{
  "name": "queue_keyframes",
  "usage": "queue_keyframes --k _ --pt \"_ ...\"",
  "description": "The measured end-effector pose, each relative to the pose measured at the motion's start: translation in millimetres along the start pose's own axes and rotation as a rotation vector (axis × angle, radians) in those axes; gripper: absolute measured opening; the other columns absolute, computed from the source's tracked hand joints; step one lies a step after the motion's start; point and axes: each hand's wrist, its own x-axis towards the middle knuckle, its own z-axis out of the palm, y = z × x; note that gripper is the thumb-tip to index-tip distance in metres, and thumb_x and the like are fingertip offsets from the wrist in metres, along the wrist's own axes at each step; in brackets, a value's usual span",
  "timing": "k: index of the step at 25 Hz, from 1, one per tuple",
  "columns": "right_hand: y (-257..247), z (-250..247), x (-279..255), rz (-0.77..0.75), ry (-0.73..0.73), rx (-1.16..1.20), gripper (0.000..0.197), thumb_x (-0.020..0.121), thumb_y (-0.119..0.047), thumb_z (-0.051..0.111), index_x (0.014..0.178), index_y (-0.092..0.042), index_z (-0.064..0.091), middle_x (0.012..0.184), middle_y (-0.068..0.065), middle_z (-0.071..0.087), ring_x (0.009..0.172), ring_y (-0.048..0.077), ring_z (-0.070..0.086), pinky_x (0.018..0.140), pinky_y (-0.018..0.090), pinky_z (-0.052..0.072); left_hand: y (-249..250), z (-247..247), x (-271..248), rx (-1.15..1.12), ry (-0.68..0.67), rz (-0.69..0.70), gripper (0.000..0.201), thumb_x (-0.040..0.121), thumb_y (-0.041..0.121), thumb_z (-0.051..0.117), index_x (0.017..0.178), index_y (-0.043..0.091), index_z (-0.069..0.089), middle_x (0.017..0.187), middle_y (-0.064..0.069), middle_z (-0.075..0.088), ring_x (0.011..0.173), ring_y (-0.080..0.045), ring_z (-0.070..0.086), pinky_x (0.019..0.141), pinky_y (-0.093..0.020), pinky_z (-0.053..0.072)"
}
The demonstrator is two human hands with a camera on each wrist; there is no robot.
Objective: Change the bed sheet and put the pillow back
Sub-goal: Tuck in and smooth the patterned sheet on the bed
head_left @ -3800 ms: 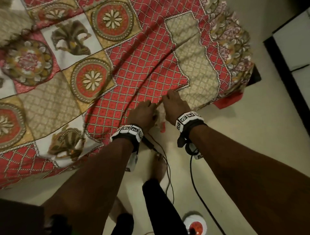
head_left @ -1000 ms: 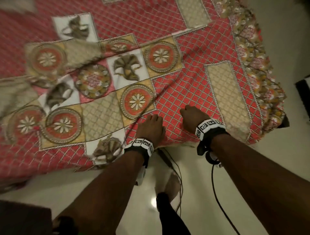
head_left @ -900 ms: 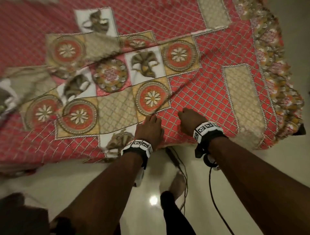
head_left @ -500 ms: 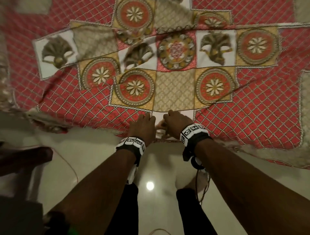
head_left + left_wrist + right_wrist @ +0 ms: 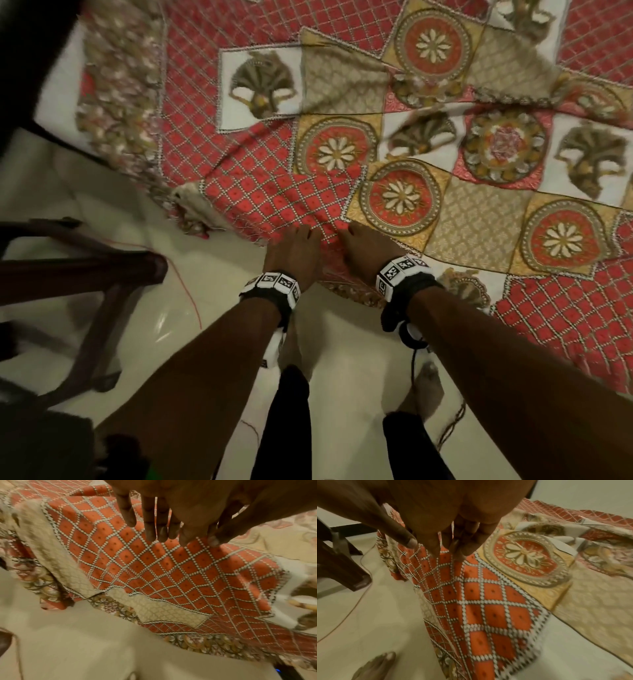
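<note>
A red, gold and white patterned bed sheet [image 5: 394, 144] lies spread over the bed, its near edge hanging toward the floor. My left hand [image 5: 296, 245] and right hand [image 5: 363, 241] sit side by side at that edge, over the red diamond patch. Seen from the left wrist, the left hand's fingers [image 5: 154, 527] point down onto the bed sheet [image 5: 154, 568], and the cloth creases up toward them. The right wrist view has the thumb and fingers [image 5: 435, 547] pinching a gathered fold of the bed sheet [image 5: 479, 601]. No pillow is in view.
A dark wooden chair [image 5: 85, 270] stands on the pale floor [image 5: 205, 342] to my left, its leg [image 5: 351, 574] close to the hanging sheet. A thin red cord [image 5: 186, 284] lies beside it. My bare feet [image 5: 426, 387] and a black cable [image 5: 414, 363] are below the hands.
I have moved left along the bed's edge, from the right corner toward the left one. My hands, apart a second ago, now sit together on the sheet's edge, and the chair has come into view.
</note>
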Motion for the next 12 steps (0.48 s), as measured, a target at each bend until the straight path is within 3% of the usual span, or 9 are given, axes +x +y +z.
queue_keyframes --k 3,6,9,12 --pt "-48 -4 52 -0.064 0.014 -0.023 0.041 0.092 -0.015 0.053 0.131 -0.007 0.046 0.130 0.019 0.049 0.109 0.038 0.058 0.077 0.043 0.050 -63 2 15 0.021 0.032 -0.057 0.035 0.090 0.028 0.060 0.123 0.021 0.049 0.123 -0.001 0.052 0.116 -0.027 0.049 0.080 -0.049 0.049" --pt "-80 -2 91 0.000 0.074 -0.054 0.042 0.095 -0.016 0.053 0.134 -0.007 0.043 0.138 0.019 0.045 0.113 0.038 0.056 0.077 0.042 0.049 -104 6 33 0.032 0.080 -0.035 0.041 0.085 0.023 0.066 0.121 0.023 0.045 0.119 -0.001 0.052 0.110 -0.026 0.052 0.074 -0.047 0.052" --pt "-89 -2 111 0.055 0.074 -0.080 0.038 0.100 -0.015 0.043 0.136 -0.006 0.040 0.128 0.018 0.051 0.109 0.039 0.057 0.080 0.043 0.049 -120 6 52 0.076 0.107 0.020 0.035 0.092 0.023 0.058 0.124 0.023 0.043 0.119 0.000 0.052 0.110 -0.024 0.053 0.070 -0.044 0.050" --pt "-86 -3 120 0.014 0.013 0.006 0.036 0.096 -0.011 0.046 0.131 -0.003 0.044 0.120 0.021 0.055 0.104 0.041 0.059 0.083 0.044 0.047 -123 1 62 0.027 0.039 0.088 0.027 0.099 0.020 0.051 0.126 0.020 0.047 0.124 -0.002 0.053 0.117 -0.026 0.051 0.079 -0.046 0.050"
